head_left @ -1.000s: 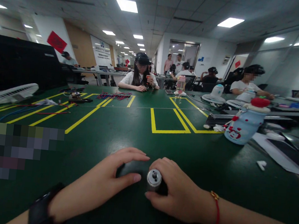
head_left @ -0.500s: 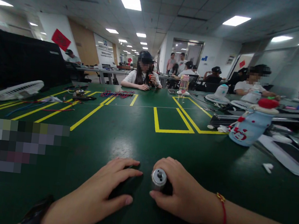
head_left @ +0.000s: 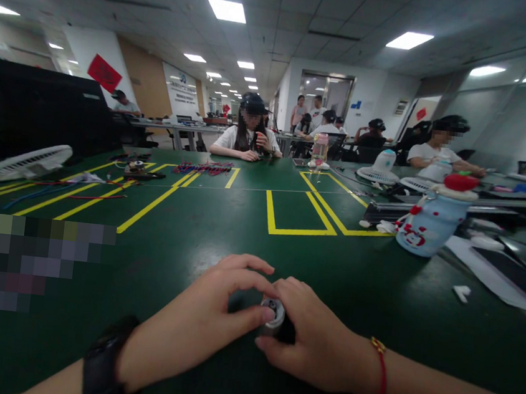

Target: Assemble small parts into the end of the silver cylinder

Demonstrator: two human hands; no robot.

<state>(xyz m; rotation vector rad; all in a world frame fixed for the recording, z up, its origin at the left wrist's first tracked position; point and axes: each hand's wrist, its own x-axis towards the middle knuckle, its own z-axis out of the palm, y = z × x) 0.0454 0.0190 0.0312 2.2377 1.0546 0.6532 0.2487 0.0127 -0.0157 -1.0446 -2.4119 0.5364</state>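
A small silver cylindrical motor (head_left: 270,328) stands upright on the green table in front of me, its end with the short shaft facing up. My right hand (head_left: 307,333) is wrapped round its side, thumb at the near side and fingers at the far side. From the left, my left hand (head_left: 228,303) reaches over the motor's top, thumb and forefinger closed in at the shaft end. The thumb tip hides part of that end, and its contact with the shaft is hard to make out. The other left fingers are stretched above, touching nothing visible.
A blue bottle (head_left: 434,218) with a red top stands at the right, near white earbuds (head_left: 461,293) and a phone (head_left: 516,266) on paper. Wires (head_left: 203,167) and a white fan (head_left: 26,163) lie at the left. Another person (head_left: 248,136) sits across the table.
My left hand has moved right and slightly up, from apart to the top of the motor. My right hand keeps its hold. The view has shifted slightly.
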